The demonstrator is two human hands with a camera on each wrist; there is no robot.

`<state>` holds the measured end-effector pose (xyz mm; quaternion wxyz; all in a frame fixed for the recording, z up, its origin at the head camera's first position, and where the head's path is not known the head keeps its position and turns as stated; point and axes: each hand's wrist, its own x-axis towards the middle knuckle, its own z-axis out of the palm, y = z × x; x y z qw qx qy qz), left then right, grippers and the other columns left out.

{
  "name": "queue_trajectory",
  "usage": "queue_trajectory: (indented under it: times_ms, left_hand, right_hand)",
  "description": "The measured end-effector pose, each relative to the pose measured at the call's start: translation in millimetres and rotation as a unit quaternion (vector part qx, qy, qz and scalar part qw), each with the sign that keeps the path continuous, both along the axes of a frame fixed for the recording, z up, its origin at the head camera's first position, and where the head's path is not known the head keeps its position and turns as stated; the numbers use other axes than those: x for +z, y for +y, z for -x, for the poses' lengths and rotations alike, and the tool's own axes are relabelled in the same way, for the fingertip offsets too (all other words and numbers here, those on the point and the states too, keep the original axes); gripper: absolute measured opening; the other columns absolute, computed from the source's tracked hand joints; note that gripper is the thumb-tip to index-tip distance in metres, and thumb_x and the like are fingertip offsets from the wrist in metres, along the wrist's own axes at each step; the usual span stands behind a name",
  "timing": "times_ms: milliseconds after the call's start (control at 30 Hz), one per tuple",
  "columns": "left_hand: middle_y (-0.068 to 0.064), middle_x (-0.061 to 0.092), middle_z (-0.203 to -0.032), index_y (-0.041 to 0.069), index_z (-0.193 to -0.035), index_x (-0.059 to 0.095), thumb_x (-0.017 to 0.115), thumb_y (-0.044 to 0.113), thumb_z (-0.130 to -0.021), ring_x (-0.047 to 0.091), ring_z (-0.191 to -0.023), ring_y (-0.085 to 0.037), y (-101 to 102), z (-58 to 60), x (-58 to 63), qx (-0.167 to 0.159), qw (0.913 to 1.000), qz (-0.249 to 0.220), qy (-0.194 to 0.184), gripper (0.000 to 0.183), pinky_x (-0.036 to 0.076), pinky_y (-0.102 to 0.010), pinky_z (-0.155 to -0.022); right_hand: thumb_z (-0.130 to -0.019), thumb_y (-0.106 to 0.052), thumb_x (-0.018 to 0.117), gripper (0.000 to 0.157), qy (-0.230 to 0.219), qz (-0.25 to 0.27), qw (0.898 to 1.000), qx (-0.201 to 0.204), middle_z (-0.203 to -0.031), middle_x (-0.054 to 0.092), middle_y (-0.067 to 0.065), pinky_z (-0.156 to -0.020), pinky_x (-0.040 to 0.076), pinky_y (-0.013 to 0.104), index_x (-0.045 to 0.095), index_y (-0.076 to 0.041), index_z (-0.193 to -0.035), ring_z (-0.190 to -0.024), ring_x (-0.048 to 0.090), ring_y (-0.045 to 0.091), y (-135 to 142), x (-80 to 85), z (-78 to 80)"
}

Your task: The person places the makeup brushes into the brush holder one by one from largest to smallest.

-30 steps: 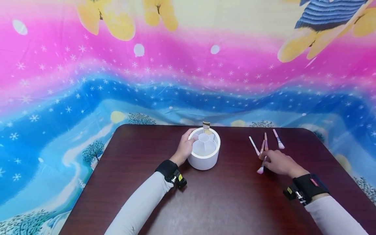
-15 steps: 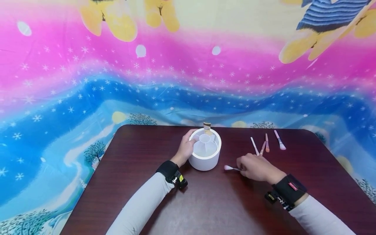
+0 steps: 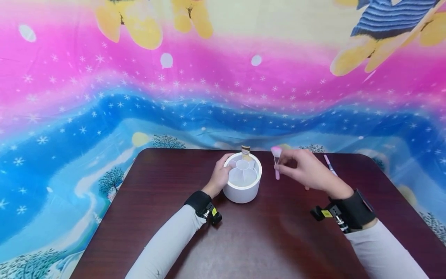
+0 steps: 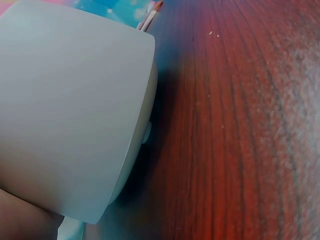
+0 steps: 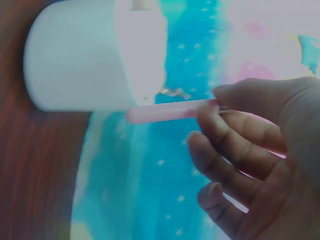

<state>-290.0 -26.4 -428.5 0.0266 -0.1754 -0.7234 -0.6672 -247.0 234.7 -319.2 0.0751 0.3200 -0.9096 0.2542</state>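
Observation:
My left hand (image 3: 218, 177) grips the white round brush holder (image 3: 242, 193) by its left rim, the thumb over the edge. Clear dividers split the inside of the holder into compartments, and one makeup brush (image 3: 245, 149) stands at its back. To the right, my right hand (image 3: 306, 169) pinches a pink-handled makeup brush (image 3: 277, 174) between thumb and fingertips, upright in the air with its bristles up. In the right wrist view the handle (image 5: 160, 112) points toward the holder (image 5: 75, 60). The holder's smooth wall (image 4: 75, 100) fills much of the left wrist view.
Another makeup brush (image 3: 329, 164) lies on the dark red wooden table (image 3: 251, 240) behind my right hand, which hides most of the other brushes there. A colourful printed cloth (image 3: 223, 89) hangs along the table's far edge.
My right hand has picked a makeup brush off the table, brought it left toward the holder, raised it and turned it bristles up. The left hand has kept its grip on the holder.

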Motion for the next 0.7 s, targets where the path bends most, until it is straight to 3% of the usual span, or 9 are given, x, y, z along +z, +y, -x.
queue_trajectory:
  times_ms: [133,300,700]
  left_hand:
    - [-0.013,0.055,-0.124,0.000,-0.126,0.050,0.039,-0.005,-0.090,0.047,-0.115,-0.017,-0.4,1.3,-1.0,-0.003,1.0000,0.000,0.001,0.038,0.036,-0.043,-0.100]
    - [-0.012,0.055,-0.124,0.001,-0.126,0.050,0.040,-0.006,-0.089,0.047,-0.114,-0.017,0.1,1.5,-0.9,0.000,1.0000,0.004,0.004,0.039,0.036,-0.043,-0.100]
    - [-0.013,0.054,-0.124,-0.001,-0.127,0.050,0.040,-0.006,-0.089,0.047,-0.115,-0.017,-0.4,0.5,0.5,0.002,1.0000,0.004,0.004,0.039,0.036,-0.043,-0.100]
  right_hand:
    - [-0.086,-0.032,0.066,0.007,0.006,0.044,0.999,-0.027,-0.073,0.062,-0.010,-0.053,0.042,0.032,0.065,-0.026,-0.084,-0.058,0.049,0.012,-13.4,8.2,7.3]
    - [-0.086,-0.031,0.067,0.008,0.001,0.081,0.996,-0.037,-0.071,0.062,-0.005,-0.054,0.043,0.033,0.067,-0.023,-0.082,-0.060,0.051,0.015,-28.2,2.7,15.9]
    - [-0.085,-0.022,0.068,0.007,-0.012,0.081,0.997,-0.017,-0.074,0.063,-0.009,-0.063,0.042,0.035,0.071,-0.015,-0.087,-0.071,0.051,0.011,-33.6,-20.3,25.5]
